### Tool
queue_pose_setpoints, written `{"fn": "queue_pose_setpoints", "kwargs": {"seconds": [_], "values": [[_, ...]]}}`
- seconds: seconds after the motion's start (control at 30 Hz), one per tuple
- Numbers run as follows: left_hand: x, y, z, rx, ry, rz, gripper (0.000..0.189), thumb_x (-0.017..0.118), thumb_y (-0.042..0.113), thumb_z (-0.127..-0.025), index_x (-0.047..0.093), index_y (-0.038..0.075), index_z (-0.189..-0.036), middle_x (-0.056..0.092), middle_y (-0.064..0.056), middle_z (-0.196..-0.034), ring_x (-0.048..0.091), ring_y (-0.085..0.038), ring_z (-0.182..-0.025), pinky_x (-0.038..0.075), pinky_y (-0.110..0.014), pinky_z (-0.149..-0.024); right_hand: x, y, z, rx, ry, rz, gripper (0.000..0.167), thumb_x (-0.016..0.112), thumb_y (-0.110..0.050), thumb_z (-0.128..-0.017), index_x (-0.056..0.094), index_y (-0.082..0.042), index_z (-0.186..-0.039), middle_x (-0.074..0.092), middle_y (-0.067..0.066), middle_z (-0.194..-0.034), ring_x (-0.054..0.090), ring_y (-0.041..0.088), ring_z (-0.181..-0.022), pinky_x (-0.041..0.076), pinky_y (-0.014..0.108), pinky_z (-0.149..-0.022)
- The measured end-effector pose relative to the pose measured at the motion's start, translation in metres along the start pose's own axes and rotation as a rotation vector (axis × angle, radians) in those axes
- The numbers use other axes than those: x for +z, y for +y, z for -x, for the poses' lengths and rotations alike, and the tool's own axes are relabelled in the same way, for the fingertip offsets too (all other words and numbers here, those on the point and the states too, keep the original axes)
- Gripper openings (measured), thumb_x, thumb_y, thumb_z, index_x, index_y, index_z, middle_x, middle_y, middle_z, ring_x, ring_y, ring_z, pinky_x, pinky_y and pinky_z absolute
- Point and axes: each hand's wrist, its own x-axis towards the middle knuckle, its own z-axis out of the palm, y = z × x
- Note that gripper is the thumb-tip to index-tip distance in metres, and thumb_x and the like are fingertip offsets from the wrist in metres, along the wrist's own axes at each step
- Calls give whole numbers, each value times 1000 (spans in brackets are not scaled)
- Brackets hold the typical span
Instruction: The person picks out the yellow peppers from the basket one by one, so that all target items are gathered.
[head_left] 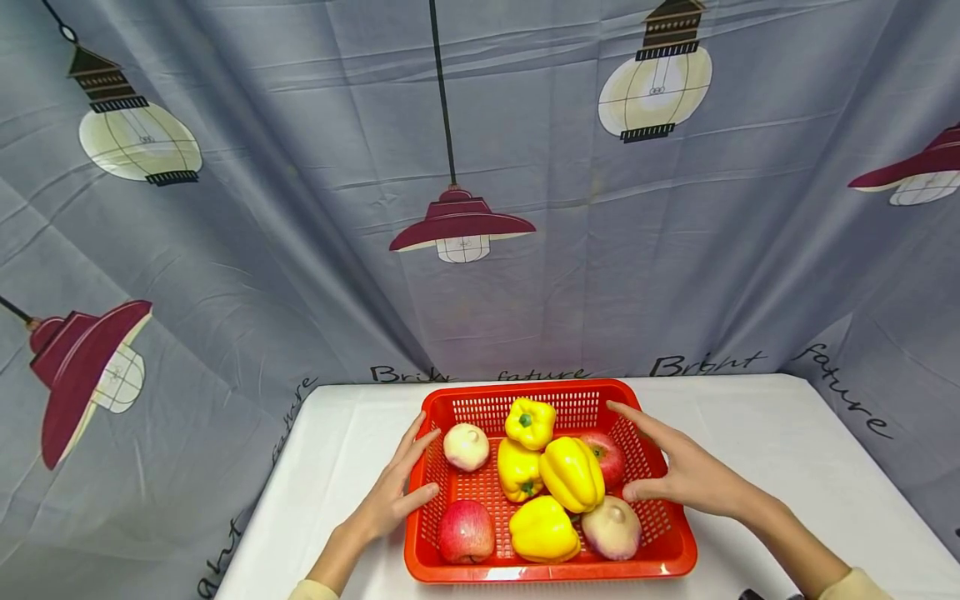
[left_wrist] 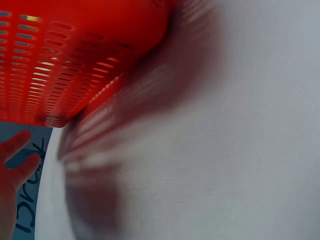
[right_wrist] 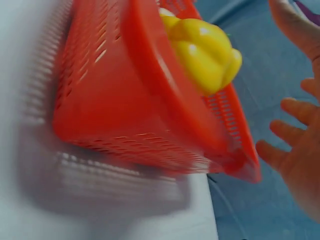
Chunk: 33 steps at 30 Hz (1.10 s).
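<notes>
A red plastic basket with slotted walls sits on the white table, holding several yellow bell peppers, two red apples and two pale garlic bulbs. At its left side, my left hand has its fingers spread, fingertips over the rim in the head view. My right hand is beside the right rim, thumb and fingers spread wide. In the right wrist view that hand shows a gap from the basket wall. Both palms face the basket and neither hand holds anything.
The white table extends to both sides of the basket. Behind it hangs a grey-blue curtain printed with lamps and lettering. A small dark object shows at the bottom edge, near the right forearm.
</notes>
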Motion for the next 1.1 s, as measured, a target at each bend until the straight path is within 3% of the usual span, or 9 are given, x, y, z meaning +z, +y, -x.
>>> {"fn": "queue_pose_setpoints", "kwargs": {"seconds": [0.13,0.3,0.57,0.8,1.1], "values": [[4,-3,1,-13,28,60,69,63,24,-90,40,6,-152,9,-14,-168,14,-40,-151,21,-79,-102,5,3,-6,8,-38,-78,98,89,-32,-75,36,-21,-157,39,8,-158,34,45,-140,31,75,-101],[6,-5,2,-24,38,84,68,61,27,-90,41,5,-151,7,-13,-168,12,-41,-151,20,-79,-102,12,4,-16,8,-88,-112,96,91,-31,-72,41,-18,-153,45,3,-153,39,38,-139,33,69,-104],[10,-4,3,-22,64,113,67,58,22,-89,42,3,-151,7,-14,-168,11,-41,-151,18,-78,-104,20,6,-31,12,-213,-172,101,91,-32,-71,37,-16,-154,41,11,-154,44,42,-134,34,68,-105],[10,-4,2,-14,89,120,66,56,23,-89,42,2,-150,9,-13,-168,13,-39,-151,17,-77,-105,28,7,-47,-29,-299,-115,102,90,-38,-72,36,-11,-154,45,12,-150,50,27,-126,40,60,-104],[12,-4,1,-14,87,125,65,56,18,-87,43,2,-149,9,-14,-167,13,-38,-151,17,-77,-105,34,11,-52,-45,-318,-46,106,90,-46,-69,38,-6,-151,50,5,-145,50,19,-123,42,46,-105]]}}
